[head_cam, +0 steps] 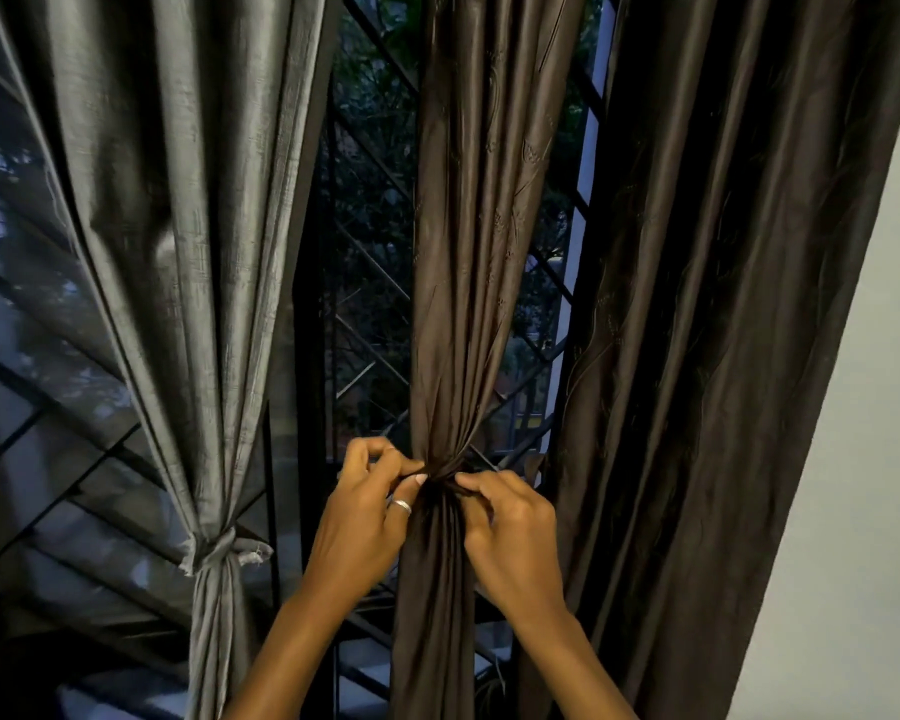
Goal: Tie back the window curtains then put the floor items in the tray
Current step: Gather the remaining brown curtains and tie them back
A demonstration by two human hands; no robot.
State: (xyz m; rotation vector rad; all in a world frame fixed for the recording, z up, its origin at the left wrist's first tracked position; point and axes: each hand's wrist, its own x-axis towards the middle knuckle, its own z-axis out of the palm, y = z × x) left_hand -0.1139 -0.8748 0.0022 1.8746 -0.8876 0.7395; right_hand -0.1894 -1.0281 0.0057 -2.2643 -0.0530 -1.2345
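Note:
A dark brown curtain [481,262] hangs in the middle of the window, gathered into a narrow waist by a brown tie band [445,467]. My left hand [370,506], with a ring on one finger, pinches the band's left side. My right hand [510,527] pinches the band's right side, fingers curled on it. To the left, a grey curtain [188,226] hangs bunched and bound by a knotted grey tie [224,550]. No tray or floor items are in view.
A second brown curtain [723,304] hangs loose at the right, beside a white wall [868,459]. Behind the curtains is a window with a dark diagonal metal grille [370,283] and foliage outside.

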